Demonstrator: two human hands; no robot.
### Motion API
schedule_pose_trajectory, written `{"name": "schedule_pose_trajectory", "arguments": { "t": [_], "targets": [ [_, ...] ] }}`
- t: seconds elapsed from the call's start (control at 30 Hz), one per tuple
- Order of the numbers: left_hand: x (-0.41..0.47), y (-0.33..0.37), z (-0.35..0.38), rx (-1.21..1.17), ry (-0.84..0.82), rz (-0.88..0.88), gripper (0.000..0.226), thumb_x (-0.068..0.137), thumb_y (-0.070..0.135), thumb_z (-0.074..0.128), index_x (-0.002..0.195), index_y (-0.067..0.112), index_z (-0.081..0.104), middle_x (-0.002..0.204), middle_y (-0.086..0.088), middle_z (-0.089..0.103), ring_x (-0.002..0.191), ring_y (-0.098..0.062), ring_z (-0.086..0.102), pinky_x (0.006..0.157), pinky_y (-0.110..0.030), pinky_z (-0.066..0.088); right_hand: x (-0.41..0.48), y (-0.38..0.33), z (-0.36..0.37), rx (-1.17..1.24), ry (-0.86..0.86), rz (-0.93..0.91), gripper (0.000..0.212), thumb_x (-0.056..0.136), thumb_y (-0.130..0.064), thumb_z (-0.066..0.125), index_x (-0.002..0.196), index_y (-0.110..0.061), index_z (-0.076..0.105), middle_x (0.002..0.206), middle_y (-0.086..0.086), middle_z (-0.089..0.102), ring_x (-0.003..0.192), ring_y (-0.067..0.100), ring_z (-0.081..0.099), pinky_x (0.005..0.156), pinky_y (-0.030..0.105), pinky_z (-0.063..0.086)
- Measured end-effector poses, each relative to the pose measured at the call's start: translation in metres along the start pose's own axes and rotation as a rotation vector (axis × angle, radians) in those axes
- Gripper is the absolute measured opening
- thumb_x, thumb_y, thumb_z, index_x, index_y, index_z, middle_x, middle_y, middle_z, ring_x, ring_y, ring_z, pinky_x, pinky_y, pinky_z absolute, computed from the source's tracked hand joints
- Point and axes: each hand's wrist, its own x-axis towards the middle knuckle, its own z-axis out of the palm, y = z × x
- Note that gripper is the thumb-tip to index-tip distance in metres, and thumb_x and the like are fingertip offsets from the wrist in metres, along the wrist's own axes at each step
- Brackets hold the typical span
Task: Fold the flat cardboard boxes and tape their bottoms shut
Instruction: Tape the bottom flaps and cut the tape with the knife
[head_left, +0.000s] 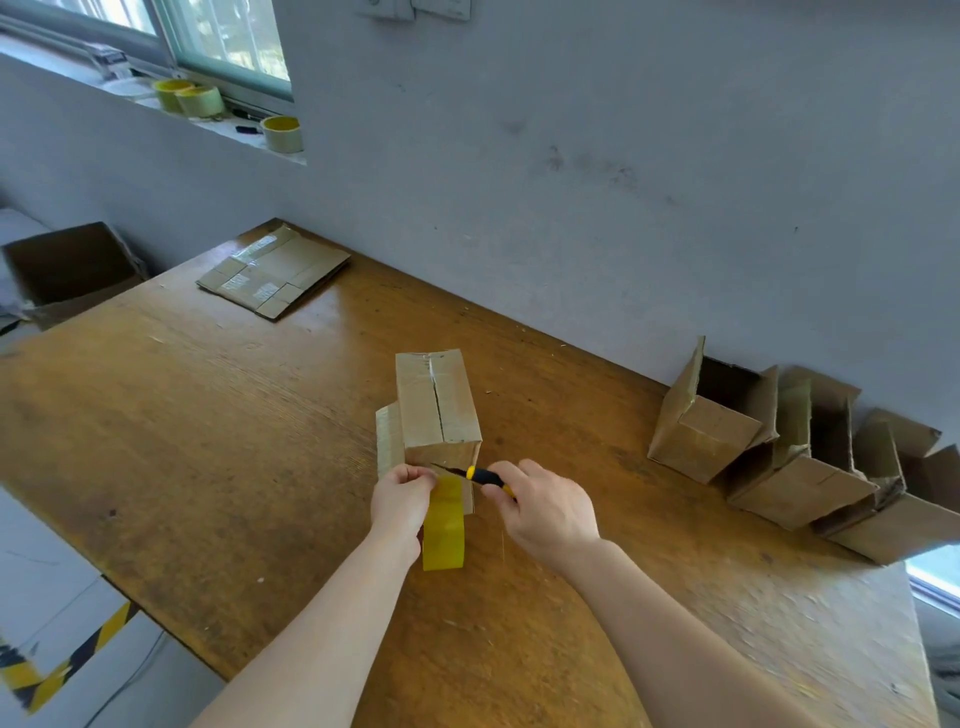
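The box (436, 405) stands on the table (208, 441), its seam running away from me. At its near face my left hand (402, 493) pinches the tape roll (444, 525). Just beside it, my right hand (545, 512) grips the cutter (485, 476), blade aimed left at the tape.

Grey wall (623, 130), window (228, 41), wooden table (208, 441).
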Motion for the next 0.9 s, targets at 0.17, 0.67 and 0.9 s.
{"name": "schedule_pose_trajectory", "arguments": {
  "t": [0.17, 0.67, 0.9],
  "targets": [
    [0.001, 0.001, -0.007, 0.033, -0.003, 0.016, 0.007, 0.091, 0.020, 0.060, 0.087, 0.020, 0.065, 0.097, -0.008, 0.063, 0.098, -0.029, 0.057, 0.093, -0.050, 0.049, 0.019, -0.015, -0.010, -0.195, -0.087, 0.021, 0.037, 0.103, -0.047, 0.027, 0.117, -0.025, 0.052, 0.094, -0.001, 0.058, 0.076, 0.018, 0.059, 0.064, 0.033, 0.051],
    [0.015, 0.008, -0.013, 0.046, -0.030, -0.076, 0.008, 0.090, 0.017, 0.063, 0.097, 0.021, 0.064, 0.099, -0.005, 0.064, 0.096, -0.024, 0.058, 0.086, -0.039, 0.052, 0.049, -0.049, -0.025, -0.472, -0.245, 0.045, 0.028, 0.103, -0.039, 0.040, 0.109, -0.019, 0.059, 0.089, 0.001, 0.061, 0.070, 0.017, 0.053, 0.060, 0.030, 0.040],
    [0.017, 0.010, -0.009, 0.176, -0.034, -0.020, 0.008, 0.092, 0.015, 0.058, 0.084, 0.015, 0.060, 0.087, -0.007, 0.059, 0.081, -0.023, 0.054, 0.074, -0.036, 0.048, 0.054, -0.055, -0.028, -0.611, -0.350, 0.080, 0.013, 0.097, -0.016, 0.051, 0.093, -0.013, 0.063, 0.080, 0.002, 0.057, 0.075, 0.019, 0.056, 0.072, 0.031, 0.047]
  ]
}}
